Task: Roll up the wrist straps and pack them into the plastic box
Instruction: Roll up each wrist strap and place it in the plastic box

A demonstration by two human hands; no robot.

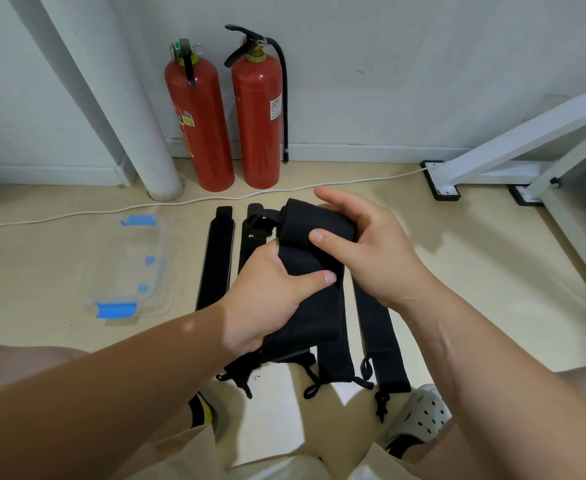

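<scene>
Strap (305, 303) is held up at frame centre, its upper end partly rolled.
The flat length is gripped by the left hand (267, 299), fingers curled under, thumb on top; the rolled end is pinched by the right hand (371, 244). Other straps (215, 258) are laid flat on the floor (457, 271) beneath. The box (165, 251) is set at centre left.

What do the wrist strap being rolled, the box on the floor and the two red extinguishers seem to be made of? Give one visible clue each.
The wrist strap looks like black woven fabric, matt; it folds softly. The plastic box: clear glossy plastic, blue clips; the floor shows through. The fire extinguishers: probably painted metal; smooth red gloss with highlights.
</scene>
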